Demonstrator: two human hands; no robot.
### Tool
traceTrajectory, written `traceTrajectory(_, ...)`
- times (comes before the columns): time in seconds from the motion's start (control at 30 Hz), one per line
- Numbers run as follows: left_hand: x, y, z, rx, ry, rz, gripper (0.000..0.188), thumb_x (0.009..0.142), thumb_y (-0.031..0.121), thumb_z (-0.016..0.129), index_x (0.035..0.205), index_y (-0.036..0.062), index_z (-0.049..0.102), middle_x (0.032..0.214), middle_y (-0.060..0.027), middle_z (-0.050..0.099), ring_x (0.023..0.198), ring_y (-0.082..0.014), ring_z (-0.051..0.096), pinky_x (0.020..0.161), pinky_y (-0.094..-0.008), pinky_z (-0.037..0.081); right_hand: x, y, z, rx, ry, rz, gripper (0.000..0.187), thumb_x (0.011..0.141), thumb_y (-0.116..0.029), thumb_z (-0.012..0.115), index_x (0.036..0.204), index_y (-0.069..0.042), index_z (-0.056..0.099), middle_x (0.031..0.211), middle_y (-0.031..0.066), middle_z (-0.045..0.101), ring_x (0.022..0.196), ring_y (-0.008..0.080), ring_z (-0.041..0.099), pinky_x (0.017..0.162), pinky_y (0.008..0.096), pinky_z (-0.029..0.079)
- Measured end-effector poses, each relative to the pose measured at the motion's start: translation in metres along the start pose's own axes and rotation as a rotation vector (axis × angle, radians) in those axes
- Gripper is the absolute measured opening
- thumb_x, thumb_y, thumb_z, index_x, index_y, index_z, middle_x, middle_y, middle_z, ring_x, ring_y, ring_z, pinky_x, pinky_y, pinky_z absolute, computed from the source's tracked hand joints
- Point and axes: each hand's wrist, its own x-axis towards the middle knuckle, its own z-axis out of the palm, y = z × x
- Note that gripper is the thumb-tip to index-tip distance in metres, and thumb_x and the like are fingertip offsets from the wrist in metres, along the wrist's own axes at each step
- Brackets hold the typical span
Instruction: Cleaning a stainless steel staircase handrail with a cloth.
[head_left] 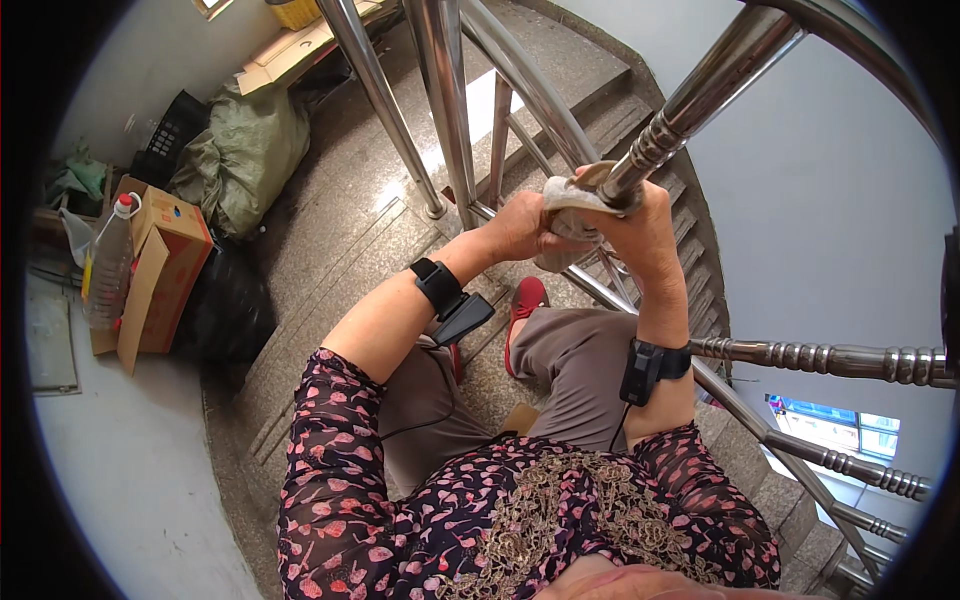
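A pale, greyish cloth (567,222) is wrapped round the lower part of a shiny steel baluster (690,105) of the stair railing. My left hand (520,226) grips the cloth from the left, its fingers closed and partly hidden by it. My right hand (648,232) is closed round the cloth from the right, just beneath the ringed section of the baluster. Most of the right fingers are behind the cloth and the post. A black strap with a small device sits on each of my forearms.
Further steel balusters (820,357) and a thick post (446,90) surround my hands. Stone steps (690,240) curve downward on the right. Against the left wall are a cardboard box (178,245), a plastic bottle (108,265), a green woven sack (245,150) and a black bag (228,305).
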Motion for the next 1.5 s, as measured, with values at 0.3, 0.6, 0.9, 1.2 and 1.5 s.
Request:
traceTrajectory(0.3, 0.009, 0.042, -0.006, -0.327, 0.064, -0.089, 0.050, 0.084, 0.045, 0.067, 0.113, 0.0049, 0.062, 0.097, -0.0131, 0.068, 0.089, -0.0228, 0.066, 0.079, -0.0346, 0.050, -0.004, -0.004, 0.001, 0.192, 0.212, -0.299, 0.023, 0.091, -0.007, 0.059, 0.111, 0.004, 0.063, 0.102, 0.0091, 0.068, 0.093, 0.0148, 0.064, 0.082, 0.0291, 0.051)
traceTrajectory(0.6, 0.013, 0.063, -0.008, -0.602, 0.085, -0.059, 0.059, 0.101, 0.048, 0.038, 0.127, -0.0034, 0.051, 0.116, -0.0081, 0.060, 0.106, -0.0125, 0.053, 0.094, -0.0277, 0.044, -0.008, 0.008, 0.006, 0.262, 0.394, -0.324, 0.024, 0.097, -0.013, 0.053, 0.112, 0.003, 0.063, 0.106, 0.0106, 0.068, 0.098, 0.0175, 0.063, 0.086, 0.0312, 0.050)
traceTrajectory(0.9, 0.017, 0.073, -0.010, -0.660, 0.233, -0.062, 0.032, 0.097, 0.027, 0.059, 0.114, 0.0005, 0.064, 0.102, -0.0024, 0.067, 0.095, -0.0086, 0.059, 0.083, -0.0249, 0.050, -0.012, 0.006, 0.004, 0.198, 0.590, -0.261, 0.017, 0.092, -0.005, 0.061, 0.106, 0.003, 0.065, 0.101, 0.0050, 0.068, 0.087, 0.0115, 0.062, 0.077, 0.0269, 0.051)
traceTrajectory(1.2, 0.015, 0.085, -0.015, -0.283, 0.462, 0.030, 0.037, 0.085, 0.041, 0.069, 0.100, 0.0066, 0.071, 0.082, -0.0083, 0.071, 0.078, -0.0146, 0.069, 0.067, -0.0295, 0.053, -0.012, -0.005, 0.012, 0.286, 0.563, -0.325, 0.020, 0.091, -0.009, 0.064, 0.106, 0.005, 0.064, 0.100, 0.0070, 0.068, 0.086, 0.0122, 0.064, 0.077, 0.0267, 0.052)
traceTrajectory(1.5, 0.037, 0.103, -0.012, -0.484, 0.565, 0.030, 0.040, 0.100, 0.033, 0.045, 0.108, -0.0014, 0.063, 0.087, -0.0123, 0.067, 0.083, -0.0145, 0.060, 0.074, -0.0289, 0.049, -0.007, -0.011, 0.011, 0.207, 0.599, -0.302, 0.026, 0.090, -0.013, 0.065, 0.109, 0.005, 0.063, 0.099, 0.0086, 0.068, 0.089, 0.0135, 0.063, 0.080, 0.0278, 0.051)
